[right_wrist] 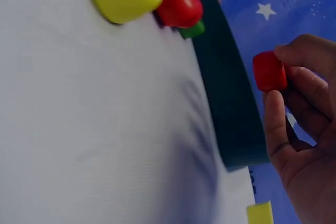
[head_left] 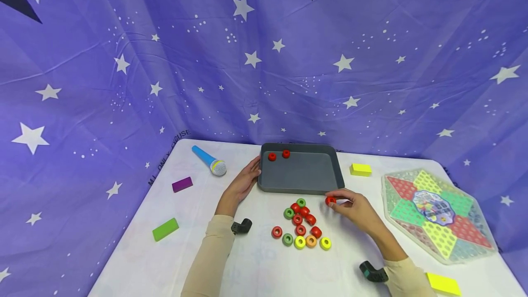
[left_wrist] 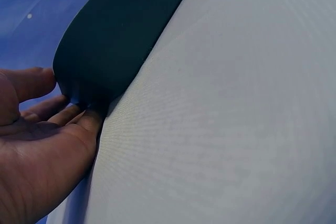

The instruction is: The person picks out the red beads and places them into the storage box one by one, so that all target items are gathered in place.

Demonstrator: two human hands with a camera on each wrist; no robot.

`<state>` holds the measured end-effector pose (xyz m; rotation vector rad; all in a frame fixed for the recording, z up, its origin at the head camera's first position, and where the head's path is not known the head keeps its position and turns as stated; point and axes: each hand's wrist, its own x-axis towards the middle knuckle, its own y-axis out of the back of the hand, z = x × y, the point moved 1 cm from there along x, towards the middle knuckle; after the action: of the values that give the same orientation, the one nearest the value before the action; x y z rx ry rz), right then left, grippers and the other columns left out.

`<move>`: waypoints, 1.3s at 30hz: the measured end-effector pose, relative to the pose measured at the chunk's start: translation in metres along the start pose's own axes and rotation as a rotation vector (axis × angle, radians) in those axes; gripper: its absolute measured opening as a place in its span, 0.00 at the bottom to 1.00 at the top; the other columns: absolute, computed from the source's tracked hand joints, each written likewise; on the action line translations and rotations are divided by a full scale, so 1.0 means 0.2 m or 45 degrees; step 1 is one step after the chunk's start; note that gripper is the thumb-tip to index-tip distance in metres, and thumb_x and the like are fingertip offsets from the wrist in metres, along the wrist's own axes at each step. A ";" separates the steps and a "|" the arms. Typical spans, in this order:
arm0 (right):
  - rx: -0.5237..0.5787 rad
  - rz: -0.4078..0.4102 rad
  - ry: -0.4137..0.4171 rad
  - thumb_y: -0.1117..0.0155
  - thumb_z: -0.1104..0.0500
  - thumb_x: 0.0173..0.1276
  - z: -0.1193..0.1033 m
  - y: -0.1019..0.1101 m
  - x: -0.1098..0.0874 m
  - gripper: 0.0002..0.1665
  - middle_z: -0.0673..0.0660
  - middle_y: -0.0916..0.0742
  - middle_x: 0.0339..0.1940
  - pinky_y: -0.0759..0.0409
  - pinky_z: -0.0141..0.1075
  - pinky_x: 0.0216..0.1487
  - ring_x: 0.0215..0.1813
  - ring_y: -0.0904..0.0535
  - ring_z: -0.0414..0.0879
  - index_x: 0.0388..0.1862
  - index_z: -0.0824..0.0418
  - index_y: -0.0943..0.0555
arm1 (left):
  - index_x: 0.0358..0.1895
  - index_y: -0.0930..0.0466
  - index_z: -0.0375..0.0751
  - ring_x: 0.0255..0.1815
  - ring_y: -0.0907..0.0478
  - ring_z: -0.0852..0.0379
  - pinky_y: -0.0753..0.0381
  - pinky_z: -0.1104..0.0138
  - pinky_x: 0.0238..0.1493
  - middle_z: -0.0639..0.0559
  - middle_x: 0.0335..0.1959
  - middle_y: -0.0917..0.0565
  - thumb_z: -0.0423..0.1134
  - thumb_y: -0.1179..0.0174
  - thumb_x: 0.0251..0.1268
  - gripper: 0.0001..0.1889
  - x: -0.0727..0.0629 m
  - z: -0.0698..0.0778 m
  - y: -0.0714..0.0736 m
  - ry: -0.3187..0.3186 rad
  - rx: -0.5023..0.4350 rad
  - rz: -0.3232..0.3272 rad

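Observation:
A dark grey tray (head_left: 301, 173) lies at the back of the white table, with two red beads, one a red bead (head_left: 272, 156), in its far left corner. My left hand (head_left: 244, 181) rests against the tray's left wall with its fingers fairly straight; in the left wrist view the fingertips touch the tray's corner. Between thumb and fingertips my right hand (head_left: 355, 210) pinches another red bead (right_wrist: 270, 71), just off the tray's near right corner. In front of the tray lie several loose beads: red, green, yellow and one orange bead (head_left: 311, 241).
To the left are a blue toy microphone (head_left: 208, 159), a purple block (head_left: 182, 184) and a green block (head_left: 165, 229). On the right lie a yellow block (head_left: 360, 170), a hexagonal star-patterned game board (head_left: 437, 214) and a second yellow block (head_left: 443, 284). A purple starry cloth hangs behind.

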<state>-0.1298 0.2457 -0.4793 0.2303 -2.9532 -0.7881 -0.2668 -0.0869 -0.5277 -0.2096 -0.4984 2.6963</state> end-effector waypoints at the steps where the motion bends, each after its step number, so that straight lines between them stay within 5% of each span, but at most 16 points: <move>1: 0.011 0.006 0.007 0.30 0.56 0.61 0.00 0.01 0.01 0.20 0.57 0.14 0.50 0.20 0.32 0.31 0.37 0.15 0.55 0.52 0.58 0.17 | 0.77 0.53 0.41 0.79 0.58 0.54 0.57 0.58 0.77 0.48 0.79 0.53 0.25 0.61 0.73 0.31 0.00 0.00 0.00 0.000 -0.001 0.000; 10: 0.020 0.082 0.004 0.34 0.54 0.66 -0.02 0.06 0.16 0.22 0.58 0.12 0.46 0.20 0.28 0.42 0.46 0.18 0.45 0.55 0.64 0.19 | 0.77 0.54 0.41 0.79 0.60 0.52 0.58 0.57 0.77 0.46 0.79 0.55 0.25 0.61 0.72 0.32 0.00 0.01 0.00 -0.020 0.030 -0.029; 18: 0.155 0.064 -0.051 0.36 0.55 0.67 -0.08 0.08 0.33 0.26 0.64 0.15 0.53 0.20 0.31 0.51 0.47 0.20 0.34 0.61 0.65 0.23 | 0.77 0.54 0.40 0.79 0.59 0.52 0.57 0.57 0.77 0.46 0.79 0.54 0.25 0.61 0.73 0.31 -0.01 0.01 -0.01 -0.023 0.024 -0.021; 27: 0.239 0.059 -0.146 0.37 0.58 0.68 -0.05 0.04 0.56 0.25 0.65 0.18 0.57 0.20 0.29 0.50 0.45 0.20 0.36 0.61 0.68 0.23 | 0.77 0.56 0.39 0.79 0.59 0.50 0.58 0.57 0.77 0.44 0.79 0.55 0.24 0.61 0.72 0.32 -0.01 0.00 -0.01 -0.035 0.009 -0.028; 34: 0.265 0.094 -0.179 0.37 0.56 0.68 0.01 -0.02 0.71 0.25 0.62 0.16 0.54 0.21 0.42 0.58 0.46 0.19 0.37 0.59 0.68 0.22 | 0.77 0.56 0.38 0.79 0.59 0.50 0.57 0.57 0.77 0.44 0.79 0.54 0.23 0.61 0.71 0.33 -0.02 0.00 -0.02 -0.041 0.000 -0.027; 39: 0.258 0.105 -0.199 0.37 0.60 0.67 0.02 -0.06 0.77 0.22 0.64 0.14 0.50 0.19 0.43 0.54 0.43 0.19 0.39 0.57 0.70 0.21 | 0.77 0.56 0.38 0.79 0.60 0.50 0.58 0.56 0.77 0.44 0.79 0.55 0.24 0.60 0.71 0.33 -0.02 0.00 -0.02 -0.042 0.014 -0.035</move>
<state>-0.2806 0.2118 -0.4839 0.0598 -3.1670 -0.5196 -0.2616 -0.0847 -0.5249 -0.1539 -0.4927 2.6788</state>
